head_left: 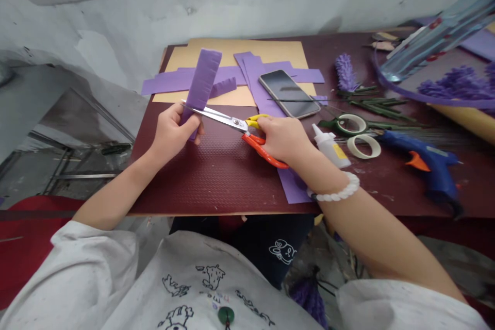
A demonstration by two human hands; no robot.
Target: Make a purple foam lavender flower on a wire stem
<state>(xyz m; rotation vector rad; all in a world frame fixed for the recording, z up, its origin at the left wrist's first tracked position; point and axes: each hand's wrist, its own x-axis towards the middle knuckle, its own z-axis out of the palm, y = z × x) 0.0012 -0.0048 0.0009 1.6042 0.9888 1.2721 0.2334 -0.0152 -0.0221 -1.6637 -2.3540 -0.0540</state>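
A purple strip (204,76) with a row of short cuts along its right edge stands upright, its lower part pinched between the fingers and thumb of my left hand (178,127). My right hand (285,136) is closed around the yellow and red handles of a pair of scissors (228,119). The scissor blades reach left to the strip, just above my left thumb, and look slightly parted. Behind the held strip lies a shorter fringed purple piece (223,87). Flat purple strips (170,81) cross on tan sheets (240,47).
On the dark red table (216,180) to the right are a phone (288,94), a glue bottle (331,148), tape rolls (364,146), green stems (386,109), a purple flower spike (346,73) and a blue glue gun (429,160). A wall stands behind.
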